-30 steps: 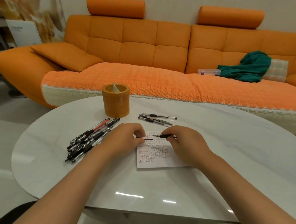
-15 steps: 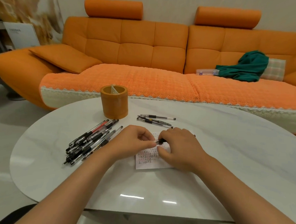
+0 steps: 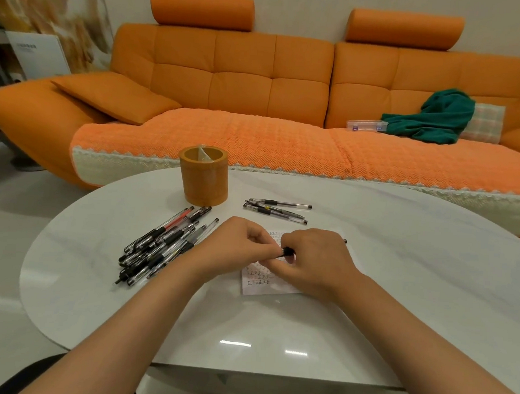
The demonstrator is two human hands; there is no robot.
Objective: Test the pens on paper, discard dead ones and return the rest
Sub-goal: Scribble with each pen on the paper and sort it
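Observation:
Both hands meet over a white scrap of paper covered in rows of scribbles. My right hand grips a black pen, whose far end pokes out past the knuckles. My left hand pinches the pen's near end; whether a cap is between its fingers is hidden. A pile of several black and red pens lies to the left. Three pens lie apart beyond the paper. An orange round pen holder with a divider stands behind them.
The white oval table ends close to an orange sofa. On the sofa lie a green cloth, a clear plastic box and an orange cushion.
The hands drew together: my left hand closed onto the pen's near end and my right hand rolled over the pen, covering most of it. The view tilted slightly.

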